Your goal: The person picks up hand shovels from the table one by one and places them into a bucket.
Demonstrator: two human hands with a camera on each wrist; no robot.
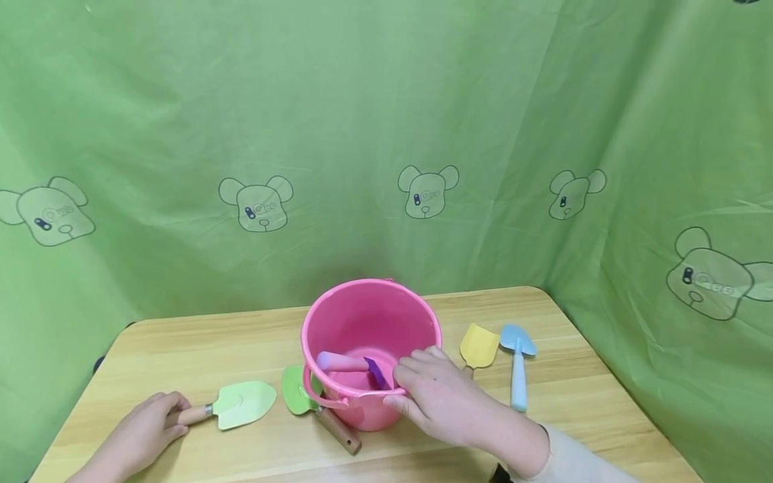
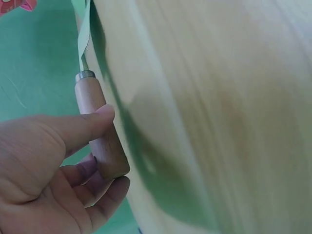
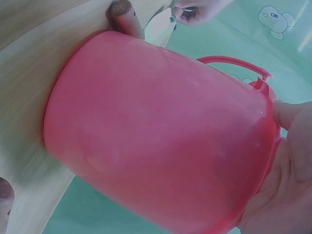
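My left hand [image 1: 145, 427] pinches the wooden handle of a pale green toy trowel [image 1: 244, 404] at the table's left. In the left wrist view, thumb and fingers close round that handle [image 2: 100, 126]. My right hand [image 1: 441, 396] grips the near right rim of a pink bucket [image 1: 371, 302], thumb outside and fingers over the edge. Inside the bucket lies a tool with a pink handle [image 1: 341, 362] and a purple head [image 1: 377, 373]. The right wrist view shows the bucket's outer wall [image 3: 156, 131] and its handle [image 3: 234, 62].
A brighter green shovel [image 1: 296, 392] with a brown handle lies against the bucket's left side. Right of the bucket lie a yellow shovel [image 1: 479, 345] and a light blue trowel [image 1: 518, 365]. Green cloth [image 1: 338, 134] with bear heads hangs behind the wooden table [image 1: 241, 463].
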